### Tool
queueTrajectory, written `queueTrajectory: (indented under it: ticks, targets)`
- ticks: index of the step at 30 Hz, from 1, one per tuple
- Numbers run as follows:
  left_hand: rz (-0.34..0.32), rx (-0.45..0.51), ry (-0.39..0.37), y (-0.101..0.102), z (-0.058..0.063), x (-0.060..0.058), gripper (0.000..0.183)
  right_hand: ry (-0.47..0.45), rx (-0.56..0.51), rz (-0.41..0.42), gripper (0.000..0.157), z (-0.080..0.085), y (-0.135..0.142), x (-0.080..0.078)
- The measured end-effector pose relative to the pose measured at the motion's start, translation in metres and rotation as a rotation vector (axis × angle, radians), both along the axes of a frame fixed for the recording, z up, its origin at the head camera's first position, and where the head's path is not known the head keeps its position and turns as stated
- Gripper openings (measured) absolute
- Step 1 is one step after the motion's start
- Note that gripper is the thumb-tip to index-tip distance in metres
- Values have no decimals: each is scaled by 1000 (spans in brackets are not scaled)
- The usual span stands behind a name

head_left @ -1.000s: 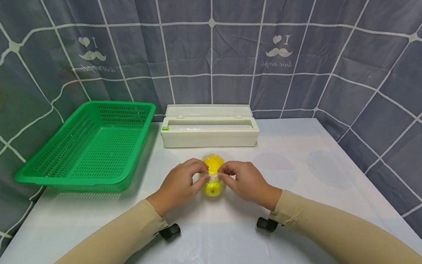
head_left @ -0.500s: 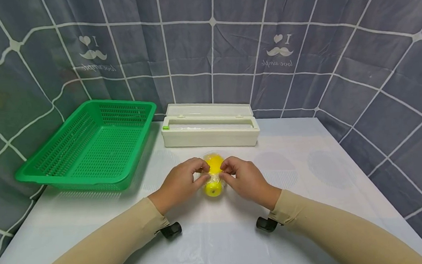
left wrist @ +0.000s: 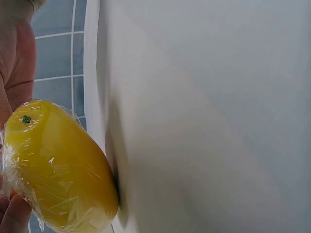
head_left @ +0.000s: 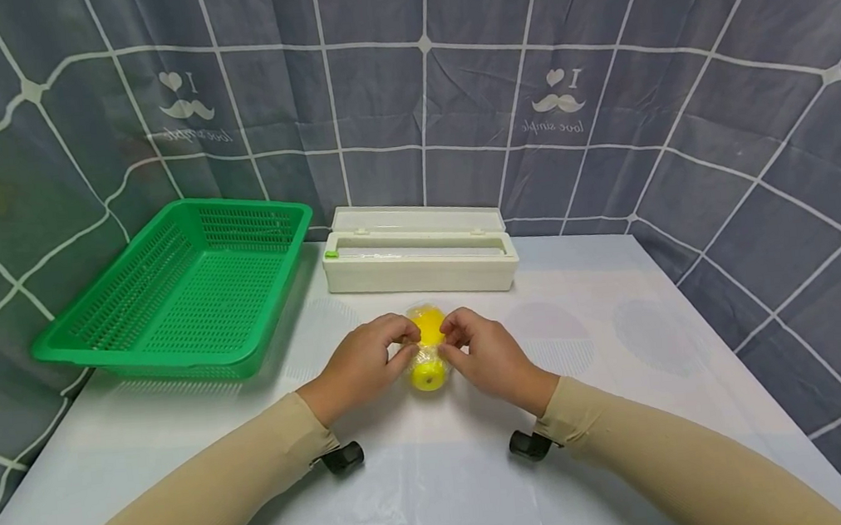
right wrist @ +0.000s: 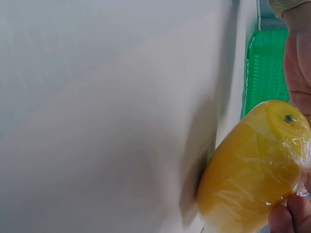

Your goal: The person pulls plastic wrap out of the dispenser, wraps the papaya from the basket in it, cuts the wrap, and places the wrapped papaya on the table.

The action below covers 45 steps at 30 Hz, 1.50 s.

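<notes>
A yellow fruit with a small green stem mark lies on the white table, wrapped in clear cling film. My left hand is at its left side, thumb and forefinger pinching the film over its top. From the right side, my right hand pinches the film too, its fingertips a short gap from the left ones. In the left wrist view the wrapped fruit shows a glossy, creased film, bunched near the fingers. The right wrist view shows the fruit from the other side, its underside close to the table.
Behind the hands stands a white cling film dispenser box, lid raised, with a roll inside and a green slider at its left end. A green plastic basket sits at the back left. A grey checked curtain surrounds the table.
Very little differs. The fingertips of both hands have parted slightly over the fruit, while the fruit, box and basket stay in place.
</notes>
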<state>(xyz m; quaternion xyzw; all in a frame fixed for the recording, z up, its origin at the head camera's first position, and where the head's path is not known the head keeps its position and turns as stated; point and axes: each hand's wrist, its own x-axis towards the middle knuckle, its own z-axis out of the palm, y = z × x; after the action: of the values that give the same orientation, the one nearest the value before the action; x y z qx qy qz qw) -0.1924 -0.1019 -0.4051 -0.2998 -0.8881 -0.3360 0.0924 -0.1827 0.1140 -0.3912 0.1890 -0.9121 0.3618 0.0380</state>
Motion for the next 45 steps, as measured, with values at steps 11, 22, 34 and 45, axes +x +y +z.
queueTrajectory:
  ticks: [11,22,34,45]
  targets:
    - [8,0,-36,1,4,-2,8,-5,30,15,37,-4,2,-8]
    - [-20,-115,40,5,-4,-7,5,-74,70,149,53,0,8,-6]
    - [-81,-114,-80,-1,2,-12,20,-50,120,132,54,-1,16,-14]
    - [6,-138,-369,0,10,-24,102,-233,143,77,106,3,14,-29]
